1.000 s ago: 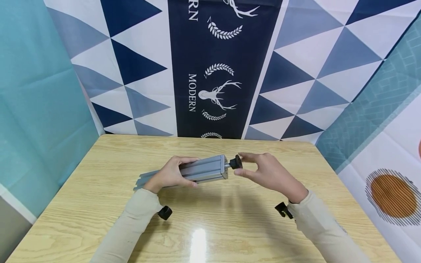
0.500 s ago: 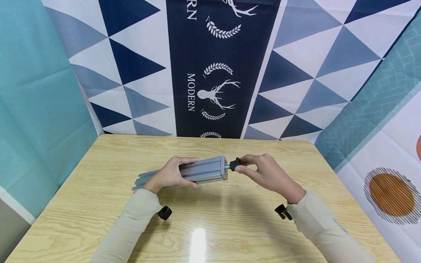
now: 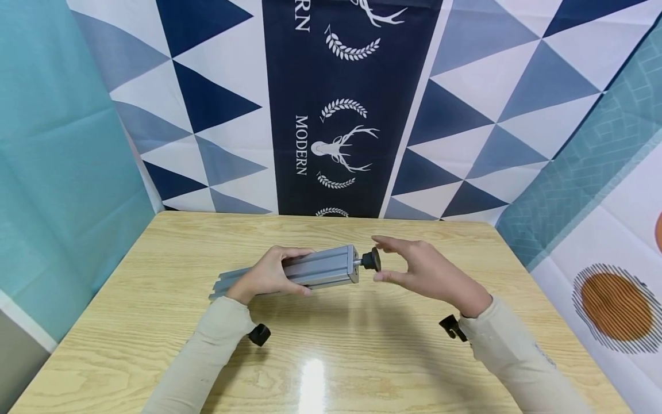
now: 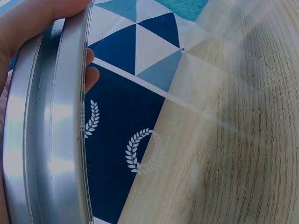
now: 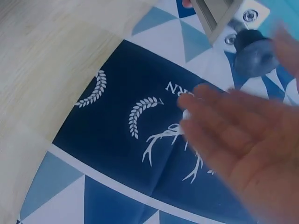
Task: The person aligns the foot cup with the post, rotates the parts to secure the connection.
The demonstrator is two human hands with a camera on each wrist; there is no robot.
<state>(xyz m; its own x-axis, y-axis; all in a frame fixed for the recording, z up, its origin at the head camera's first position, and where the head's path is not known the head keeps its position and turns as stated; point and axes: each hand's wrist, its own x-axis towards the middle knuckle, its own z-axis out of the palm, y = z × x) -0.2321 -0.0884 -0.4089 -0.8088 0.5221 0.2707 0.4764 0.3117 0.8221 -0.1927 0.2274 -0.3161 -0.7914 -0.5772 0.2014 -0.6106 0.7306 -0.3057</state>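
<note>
My left hand (image 3: 271, 273) grips a grey aluminium profile (image 3: 323, 265) around its middle, tilted with its right end raised over the table. In the left wrist view the grooved side of the profile (image 4: 53, 126) runs down past the thumb. A black levelling foot (image 3: 370, 260) on a short metal stem sticks out from the profile's right end plate. To its right is my right hand (image 3: 421, 267), thumb and fingers spread around the foot's outer side. The right wrist view has the foot (image 5: 256, 58) standing apart from the straightened fingers (image 5: 219, 116).
A wood-grain table (image 3: 331, 362) lies beneath both hands. Patterned cloth (image 3: 331, 115) hangs at its back edge, with more cloth along the left and right sides. Black camera mounts (image 3: 260, 334) hang from both wrists.
Half a second ago the right fingers pinched the levelling foot; now they have let go, spread and drawn slightly right. The left hand and profile have stayed nearly still.
</note>
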